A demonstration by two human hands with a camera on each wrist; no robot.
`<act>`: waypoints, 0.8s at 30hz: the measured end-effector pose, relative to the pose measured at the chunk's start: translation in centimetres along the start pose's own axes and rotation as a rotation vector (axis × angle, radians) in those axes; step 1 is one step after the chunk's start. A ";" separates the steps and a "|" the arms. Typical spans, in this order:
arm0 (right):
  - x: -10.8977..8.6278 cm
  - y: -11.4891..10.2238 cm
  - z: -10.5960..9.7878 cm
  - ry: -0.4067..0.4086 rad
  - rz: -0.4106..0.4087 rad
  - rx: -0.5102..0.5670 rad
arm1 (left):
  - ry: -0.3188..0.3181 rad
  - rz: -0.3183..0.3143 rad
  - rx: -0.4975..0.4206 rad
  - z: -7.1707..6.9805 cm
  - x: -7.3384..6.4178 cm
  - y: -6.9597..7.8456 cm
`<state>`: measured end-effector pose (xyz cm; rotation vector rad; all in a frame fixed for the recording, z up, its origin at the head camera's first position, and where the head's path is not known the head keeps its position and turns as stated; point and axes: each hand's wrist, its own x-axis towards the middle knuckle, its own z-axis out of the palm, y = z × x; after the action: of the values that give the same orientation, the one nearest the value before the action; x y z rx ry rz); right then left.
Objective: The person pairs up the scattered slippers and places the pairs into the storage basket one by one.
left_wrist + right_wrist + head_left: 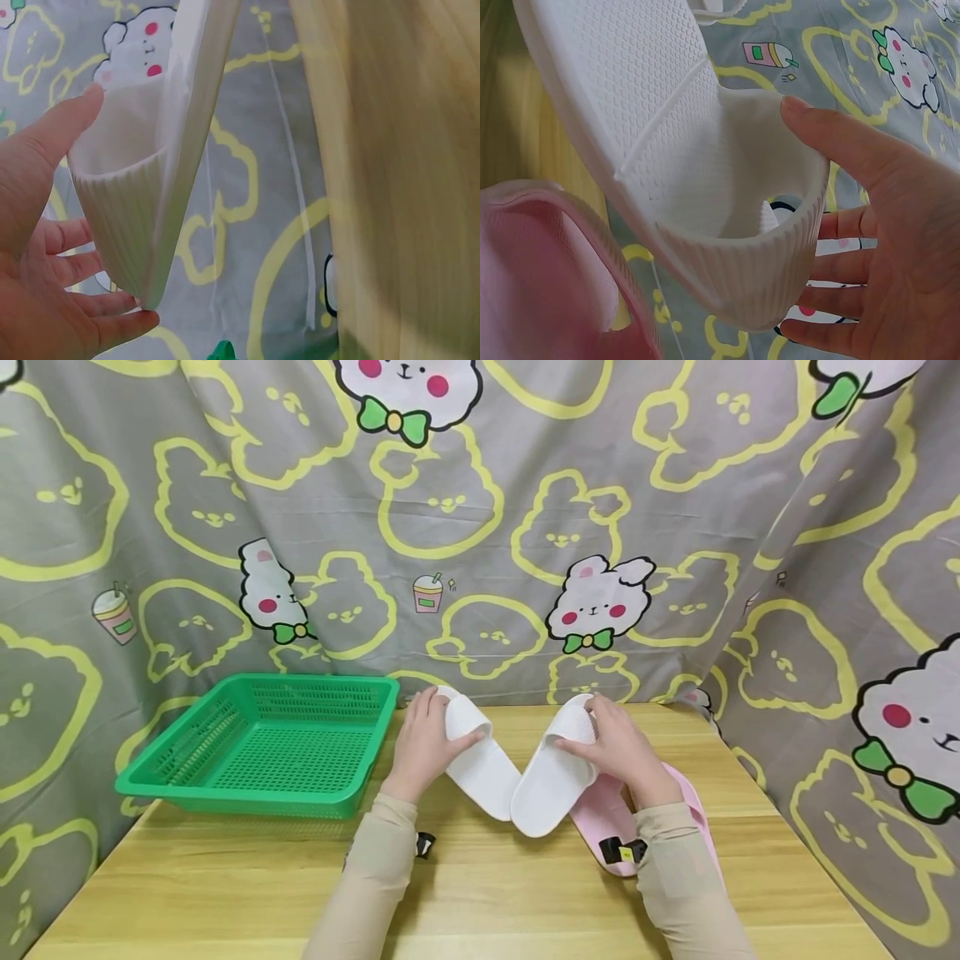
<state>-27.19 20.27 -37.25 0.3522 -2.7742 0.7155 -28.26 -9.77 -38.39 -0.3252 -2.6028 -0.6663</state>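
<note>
Two white slippers hang between the hands, toes apart and heels close together over the table, making a V; whether the heels touch the wood I cannot tell. The left hand grips the left slipper by its ribbed strap: the thumb lies at the strap's edge, the other fingers sit spread along its outer side and toe end, parted only as far as the strap needs. The right hand holds the right slipper in the same way, thumb tip on the strap's edge, fingers behind it, the dimpled footbed facing up in the head view.

Just beside the right slipper, partly under the right forearm, pink slippers lie on the table. A black device at the right wrist bears a yellow tag, its marks too small to read. To the left stands a green basket. Behind hangs a grey curtain printed with rabbits, yellow outlines and drink cups
</note>
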 end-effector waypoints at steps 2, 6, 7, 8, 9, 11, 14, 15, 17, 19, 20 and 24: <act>0.0 0.0 0.0 0.007 0.002 0.008 | 0.008 -0.008 -0.009 0.0 0.1 0.1; 0.1 0.2 -0.1 0.028 0.002 0.016 | 0.016 -0.028 -0.042 0.0 0.4 0.4; 0.1 0.3 -0.1 0.033 0.004 0.016 | 0.017 -0.031 -0.047 -0.1 0.4 0.4; 0.1 0.3 -0.2 0.036 0.007 0.016 | 0.021 -0.035 -0.049 -0.1 0.5 0.4; 0.1 0.4 -0.2 0.039 0.008 0.014 | 0.026 -0.035 -0.049 -0.1 0.5 0.4; 0.1 0.4 -0.3 0.041 0.017 0.012 | 0.033 -0.036 -0.043 -0.3 0.6 0.4; 0.0 0.4 -0.4 0.048 0.025 0.007 | 0.045 -0.036 -0.035 -0.3 0.6 0.4; 0.0 0.4 -0.4 0.050 0.029 0.006 | 0.047 -0.035 -0.035 -0.3 0.7 0.3; 0.0 0.4 -0.4 0.055 0.036 0.005 | 0.053 -0.038 -0.040 -0.2 0.7 0.2; 0.0 0.4 -0.4 0.057 0.039 0.004 | 0.059 -0.045 -0.048 -0.1 0.6 0.1; 0.0 0.4 -0.4 0.056 0.041 0.004 | 0.062 -0.050 -0.051 -0.1 0.7 0.1; 0.0 0.4 -0.3 0.048 0.060 0.013 | 0.073 -0.076 -0.071 -0.1 0.6 0.0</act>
<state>-27.22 20.75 -37.19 0.2522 -2.7459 0.7464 -28.77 -9.71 -38.05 -0.2210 -2.5369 -0.7839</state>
